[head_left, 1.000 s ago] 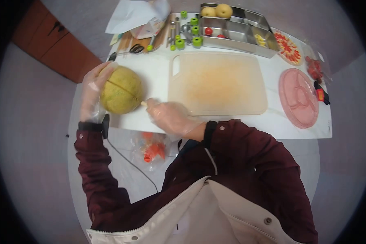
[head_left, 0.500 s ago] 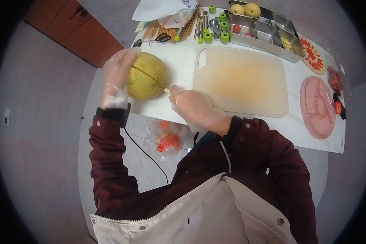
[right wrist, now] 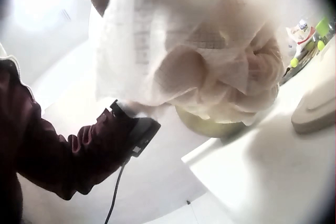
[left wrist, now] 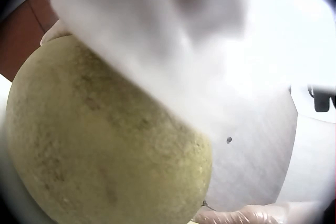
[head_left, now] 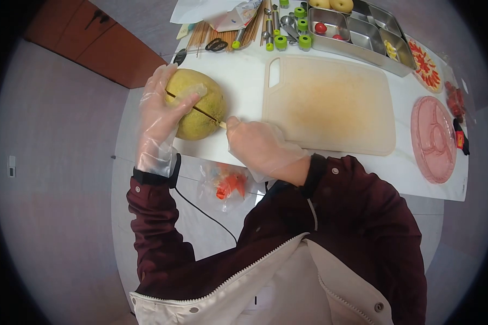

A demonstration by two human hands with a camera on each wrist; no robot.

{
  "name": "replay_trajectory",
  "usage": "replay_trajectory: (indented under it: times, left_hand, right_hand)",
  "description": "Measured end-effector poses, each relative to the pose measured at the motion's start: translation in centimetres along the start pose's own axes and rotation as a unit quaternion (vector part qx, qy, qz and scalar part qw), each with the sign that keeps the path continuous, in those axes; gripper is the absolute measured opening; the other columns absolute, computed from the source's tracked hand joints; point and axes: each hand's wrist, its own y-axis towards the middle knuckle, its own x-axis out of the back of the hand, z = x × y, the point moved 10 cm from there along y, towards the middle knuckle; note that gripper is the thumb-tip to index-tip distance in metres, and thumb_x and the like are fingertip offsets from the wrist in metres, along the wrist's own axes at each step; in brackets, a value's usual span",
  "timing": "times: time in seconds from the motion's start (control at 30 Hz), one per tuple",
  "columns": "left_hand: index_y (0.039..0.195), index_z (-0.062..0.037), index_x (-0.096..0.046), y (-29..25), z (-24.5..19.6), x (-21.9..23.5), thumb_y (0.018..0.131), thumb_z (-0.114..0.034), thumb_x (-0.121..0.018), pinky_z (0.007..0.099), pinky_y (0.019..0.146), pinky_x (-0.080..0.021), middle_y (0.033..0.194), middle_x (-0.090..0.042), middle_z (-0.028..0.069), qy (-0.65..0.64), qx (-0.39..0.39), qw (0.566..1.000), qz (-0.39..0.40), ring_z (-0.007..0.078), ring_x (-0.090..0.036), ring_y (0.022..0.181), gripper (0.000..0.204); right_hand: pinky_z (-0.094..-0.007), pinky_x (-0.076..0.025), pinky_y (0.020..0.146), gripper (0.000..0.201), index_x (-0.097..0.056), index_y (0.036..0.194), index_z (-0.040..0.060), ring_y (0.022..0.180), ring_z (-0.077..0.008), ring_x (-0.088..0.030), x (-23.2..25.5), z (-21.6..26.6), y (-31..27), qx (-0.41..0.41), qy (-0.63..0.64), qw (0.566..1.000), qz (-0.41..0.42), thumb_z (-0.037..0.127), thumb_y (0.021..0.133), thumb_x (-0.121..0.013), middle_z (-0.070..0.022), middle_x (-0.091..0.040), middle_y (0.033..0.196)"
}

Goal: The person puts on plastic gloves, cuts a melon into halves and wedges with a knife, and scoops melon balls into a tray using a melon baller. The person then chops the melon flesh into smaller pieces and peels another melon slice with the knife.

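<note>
A large greenish-yellow pomelo [head_left: 206,89] rests on the white table at the left, a dark straight line running across its top. My gloved left hand [head_left: 160,116] holds it from the left, thumb lying over the top and fingers on the far side. In the left wrist view the pomelo [left wrist: 110,140] fills the lower left. My gloved right hand [head_left: 263,143] grips a knife by its pale handle [head_left: 223,125], whose end points at the lower end of the dark line. The fist hides most of the handle.
Right of the pomelo lies a cutting board [head_left: 331,105]. Behind it stand green-handled tools [head_left: 280,43] and a steel compartment tray [head_left: 363,46] with fruit. A pink divided plate [head_left: 434,141] sits at the right, scissors [head_left: 216,45] and skewers at the back left.
The view has swung left, so the table appears further right. My left thumb has come over the pomelo's top. My right hand still holds the knife at the pomelo's near right side.
</note>
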Motion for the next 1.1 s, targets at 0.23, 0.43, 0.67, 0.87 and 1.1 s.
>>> replay_trajectory:
  times: [0.23, 0.43, 0.67, 0.87, 1.1]
  left_hand:
    - [0.145, -0.0056, -0.056, -0.1, -0.2, -0.2, 0.078, -0.037, -0.086, 0.0416, 0.117, -0.041, 0.153, -0.049, 0.0217, 0.052, -0.012, 0.999, 0.005, 0.0354, -0.048, 0.143, 0.079]
    - [0.152, -0.0007, -0.044, -1.5, 0.7, 0.4, 0.080, -0.031, -0.085, 0.0420, 0.118, -0.041, 0.158, -0.042, 0.0221, -0.054, 0.017, 0.998, -0.018, 0.0354, -0.046, 0.143, 0.088]
    - [0.151, -0.0038, -0.049, -1.8, 0.3, 0.7, 0.088, -0.032, -0.074, 0.0417, 0.114, -0.044, 0.151, -0.049, 0.0203, 0.055, -0.008, 0.998, -0.038, 0.0337, -0.052, 0.136, 0.074]
    - [0.150, -0.0041, -0.053, -0.8, 2.1, 1.0, 0.091, -0.035, -0.070, 0.0393, 0.113, -0.044, 0.149, -0.053, 0.0212, 0.011, -0.012, 1.000, -0.022, 0.0327, -0.055, 0.135, 0.068]
    - [0.149, -0.0056, -0.055, -0.5, 2.7, 0.8, 0.089, -0.038, -0.073, 0.0398, 0.111, -0.047, 0.148, -0.055, 0.0197, -0.021, 0.049, 0.999, 0.005, 0.0326, -0.057, 0.134, 0.070]
  right_hand:
    - [-0.0481, -0.059, 0.073, 0.022, -0.061, 0.106, -0.0031, 0.082, -0.0374, -0.075, -1.0, -1.3, 0.9, -0.010, 0.041, 0.999, 0.001, 0.015, 0.097, -0.053, -0.0203, -0.075, 0.086]
    - [-0.0496, -0.057, 0.083, 0.024, -0.062, 0.109, 0.0000, 0.093, -0.0389, -0.074, -1.0, -1.6, 0.7, -0.060, 0.096, 0.993, 0.031, 0.020, 0.100, -0.052, -0.0217, -0.075, 0.095]
    - [-0.0502, -0.058, 0.075, 0.024, -0.061, 0.105, -0.0001, 0.083, -0.0391, -0.075, -0.8, -1.1, 0.3, -0.036, 0.065, 0.997, 0.002, 0.023, 0.100, -0.054, -0.0202, -0.074, 0.087]
    - [-0.0495, -0.058, 0.067, 0.021, -0.060, 0.102, -0.0011, 0.073, -0.0377, -0.074, 0.9, -0.9, -3.1, -0.023, 0.036, 0.999, -0.020, 0.020, 0.099, -0.055, -0.0171, -0.073, 0.077]
    - [-0.0467, -0.061, 0.072, 0.023, -0.064, 0.106, -0.0026, 0.084, -0.0347, -0.076, -0.4, -0.8, -1.0, -0.032, 0.091, 0.995, 0.001, 0.016, 0.097, -0.054, -0.0204, -0.075, 0.089]
